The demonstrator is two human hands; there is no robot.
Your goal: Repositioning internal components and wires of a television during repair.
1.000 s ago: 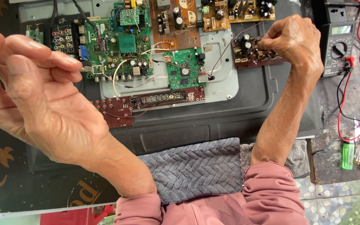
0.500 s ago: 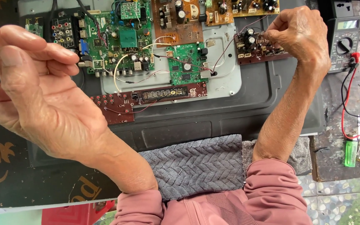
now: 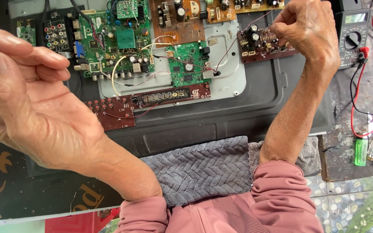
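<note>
My left hand [image 3: 31, 108] is raised close to the camera at the left, fingers curled against the thumb, and I see nothing in it. My right hand [image 3: 309, 32] is at the upper right, just above a small dark-red circuit board [image 3: 260, 43], with its fingertips pinched together. A thin wire [image 3: 238, 39] runs from the green circuit board [image 3: 191, 64] up to those fingertips. A long dark-red display board [image 3: 152, 101] lies below the green one. All the boards rest on the back of a flat dark panel [image 3: 238, 116].
A grey knitted cloth [image 3: 203, 168] lies under my forearms. More boards sit along the top: a large green one [image 3: 113, 43] and a brown one [image 3: 178, 19]. A multimeter [image 3: 355, 34] with red leads [image 3: 359, 108] is at the right, beside a green lighter [image 3: 360, 152].
My right hand has drawn slightly up and away from the small dark-red board, still pinched. My left hand stays raised with little change.
</note>
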